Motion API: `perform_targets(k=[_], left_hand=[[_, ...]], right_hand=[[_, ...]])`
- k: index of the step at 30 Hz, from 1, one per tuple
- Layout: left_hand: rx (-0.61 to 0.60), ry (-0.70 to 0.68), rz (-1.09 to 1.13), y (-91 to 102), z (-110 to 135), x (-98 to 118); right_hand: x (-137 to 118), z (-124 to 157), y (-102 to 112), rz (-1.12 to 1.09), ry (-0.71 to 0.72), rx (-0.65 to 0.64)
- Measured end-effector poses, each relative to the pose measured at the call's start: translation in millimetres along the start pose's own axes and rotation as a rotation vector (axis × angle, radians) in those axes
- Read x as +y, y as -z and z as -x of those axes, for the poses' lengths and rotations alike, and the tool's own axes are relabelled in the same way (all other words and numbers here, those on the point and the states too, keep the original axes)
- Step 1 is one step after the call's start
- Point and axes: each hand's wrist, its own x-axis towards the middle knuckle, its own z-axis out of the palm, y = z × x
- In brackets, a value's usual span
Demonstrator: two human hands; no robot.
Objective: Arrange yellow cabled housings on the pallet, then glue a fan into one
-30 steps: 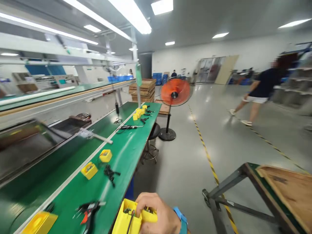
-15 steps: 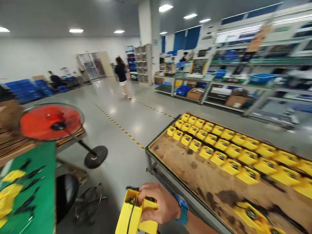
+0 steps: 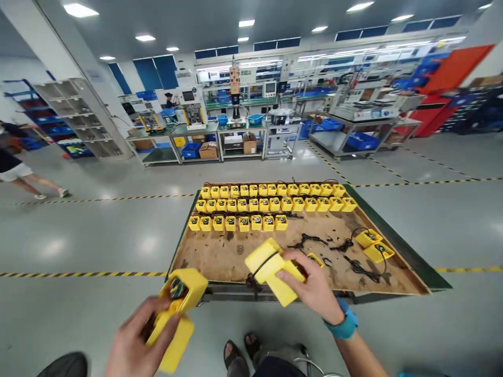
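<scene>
Over the near edge of the wooden-topped table point(image 3: 222, 256), I have both hands on my feed, well apart, each clamped on its own piece. The left hand point(image 3: 141, 340) grips a yellow plastic housing point(image 3: 178, 309) just off the table's edge, above the grey floor. Dark parts show in its open end, too blurred for me to identify. The right hand point(image 3: 314, 290) is clamped on a second yellow housing point(image 3: 267, 269) over the wood, with a thin black cable point(image 3: 261, 264) looped across it and hanging past the edge. A teal wristband point(image 3: 346, 320) sits on that wrist. A small yellow piece point(image 3: 315, 259) lies just beside the right hand.

Table notes: three rows of yellow housings point(image 3: 271, 205) stand at the far side, the nearest row shorter. Loose black cables point(image 3: 306, 241) lie on the wood, and two more yellow housings point(image 3: 373, 246) sit near the right edge.

Below the hands I can see sandalled feet point(image 3: 236, 353). A co-worker point(image 3: 15, 173) walks at far left, past grey shelving point(image 3: 78, 118). Beyond the table stand workbenches point(image 3: 236, 139) with blue bins point(image 3: 191, 151).
</scene>
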Motion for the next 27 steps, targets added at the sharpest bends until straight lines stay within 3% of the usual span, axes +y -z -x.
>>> perform_targets(k=[5,9,12,16,21,27], left_hand=[[-0.224,-0.298,0.195,-60.6,-120.5,-10.7],[-0.432,-0.514,0.034,-128.9,-170.5,-46.9],[-0.527,-0.603,-0.033,-173.7,-176.8,-88.4],[-0.631,-0.702,-0.068,-208.2,-169.1,-150.6],[-0.717,-0.736,-0.087,-226.1,-158.5,-212.3],[-0.749,-0.739,-0.053,-230.6,-152.8,-241.3]], right_hand=[[17.2,-9.8,1.0,0.154,-0.197,0.379],[64.2,-31.4,-34.3,0.529,-0.274,0.440],[109.0,-44.3,-78.5,0.699,-0.338,0.397],[159.5,-44.0,-139.8,0.861,-0.386,0.303],[194.4,-25.4,-195.1,0.992,-0.341,0.118],[210.5,-19.4,-227.4,1.046,-0.201,-0.036]])
